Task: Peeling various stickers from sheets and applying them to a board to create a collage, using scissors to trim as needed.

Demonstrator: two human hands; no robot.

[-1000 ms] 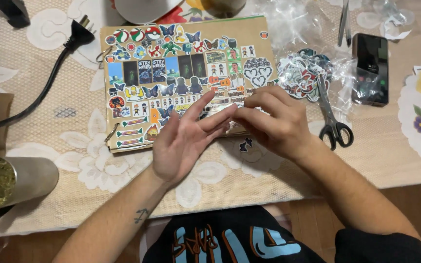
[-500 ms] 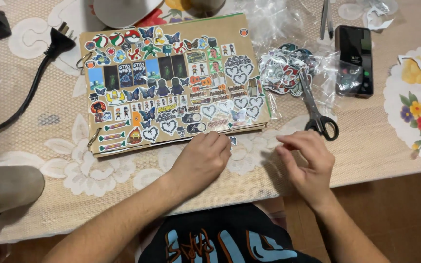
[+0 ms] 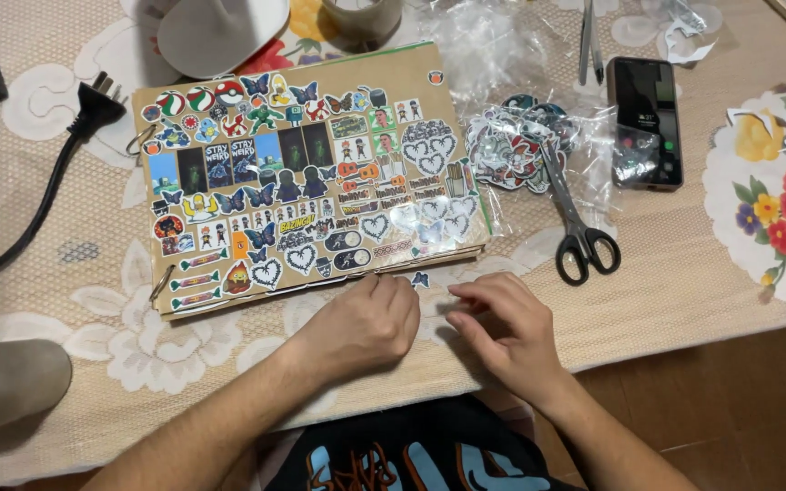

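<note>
While both hands (image 3: 370,323) (image 3: 502,327) curl empty | small sticker (image 3: 421,279) btwn | axis unclear

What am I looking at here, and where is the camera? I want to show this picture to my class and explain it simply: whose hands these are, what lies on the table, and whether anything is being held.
The camera sits on a person's head and looks down, so both hands are that person's own. No machine is involved. The left hand and the right hand rest on a lace tablecloth, fingers curled, just below a brown ring-bound album covered with stickers. Between the hands lies one small loose sticker; neither hand clearly grips anything. To the right of the album lie a clear bag of stickers, black-handled scissors and a dark phone. At far left are a black plug and cable and a metal cup.
</note>
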